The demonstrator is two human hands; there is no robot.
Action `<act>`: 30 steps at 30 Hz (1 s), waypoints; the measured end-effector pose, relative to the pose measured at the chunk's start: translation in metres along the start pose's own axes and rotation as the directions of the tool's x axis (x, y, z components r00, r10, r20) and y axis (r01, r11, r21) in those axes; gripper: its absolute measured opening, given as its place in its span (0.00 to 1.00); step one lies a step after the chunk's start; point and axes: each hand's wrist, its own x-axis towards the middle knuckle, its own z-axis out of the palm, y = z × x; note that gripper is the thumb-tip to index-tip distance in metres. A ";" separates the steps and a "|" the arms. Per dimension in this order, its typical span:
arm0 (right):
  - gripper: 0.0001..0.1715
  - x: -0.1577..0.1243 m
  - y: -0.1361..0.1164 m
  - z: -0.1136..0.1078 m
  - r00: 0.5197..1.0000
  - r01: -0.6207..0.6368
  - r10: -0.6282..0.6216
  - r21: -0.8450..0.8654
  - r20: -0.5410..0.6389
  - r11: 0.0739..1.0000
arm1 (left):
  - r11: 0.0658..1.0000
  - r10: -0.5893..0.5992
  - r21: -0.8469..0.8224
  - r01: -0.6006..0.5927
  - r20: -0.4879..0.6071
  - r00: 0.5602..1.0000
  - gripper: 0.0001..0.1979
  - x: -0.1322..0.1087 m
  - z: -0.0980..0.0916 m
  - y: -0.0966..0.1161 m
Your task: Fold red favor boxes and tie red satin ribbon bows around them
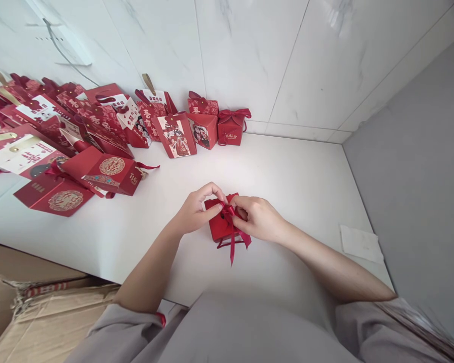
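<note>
A small red gift box [218, 228] stands on the white table in front of me. On its top is a bow of dark red ribbon [232, 247], whose two tails hang down the near side. My left hand [196, 209] pinches the bow's left loop between thumb and index finger. From the other side my right hand [258, 217] has its fingers closed on the right part of the bow. A thin red cord handle shows at the box's near bottom edge. The fingers cover part of the knot and the box top.
Many red gift boxes and bags [109, 121] crowd the table's left and back, against the marbled wall [245, 60]. One ribboned red box [231, 132] ends that row. A white paper [360, 243] lies at the right edge. Cardboard boxes [60, 322] stand below left.
</note>
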 end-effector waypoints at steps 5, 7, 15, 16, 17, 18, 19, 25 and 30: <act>0.09 0.001 0.000 0.000 1.000 -0.001 0.001 0.006 0.000 1.000 | 0.991 0.014 0.135 -0.012 -0.010 1.000 0.10 0.001 -0.003 0.001; 0.08 0.000 0.000 0.000 1.000 -0.001 0.001 0.009 0.004 1.000 | 0.976 0.034 0.217 -0.024 -0.042 0.999 0.10 0.002 -0.003 0.001; 0.09 0.000 0.000 0.000 1.000 -0.003 0.003 0.018 -0.001 1.000 | 0.978 -0.041 0.205 0.033 0.039 0.998 0.09 0.001 -0.003 0.000; 0.09 0.000 -0.001 -0.001 1.000 -0.005 0.005 0.021 0.000 1.000 | 0.984 -0.048 0.175 0.035 0.067 0.997 0.09 0.001 -0.004 0.000; 0.09 0.000 -0.001 -0.001 1.000 -0.007 0.007 0.025 0.003 1.000 | 0.989 -0.053 0.145 0.039 0.088 0.995 0.08 0.001 -0.006 0.000; 0.09 -0.001 -0.001 -0.001 1.000 -0.009 0.008 0.027 0.005 1.000 | 0.993 -0.055 0.112 0.043 0.100 0.994 0.07 0.001 -0.007 0.000; 0.08 -0.001 -0.001 -0.002 1.000 -0.008 0.008 0.028 0.007 1.000 | 0.996 -0.054 0.077 0.045 0.109 0.993 0.05 0.001 -0.009 -0.001; 0.07 0.000 0.000 -0.001 1.000 -0.005 0.005 0.007 0.009 1.000 | 0.995 -0.022 -0.088 0.043 0.217 0.976 0.04 0.000 -0.016 -0.005; 0.09 0.000 0.000 0.000 1.000 0.001 -0.001 -0.002 0.000 1.000 | 0.995 -0.027 -0.087 0.050 0.243 0.970 0.06 0.001 -0.017 -0.007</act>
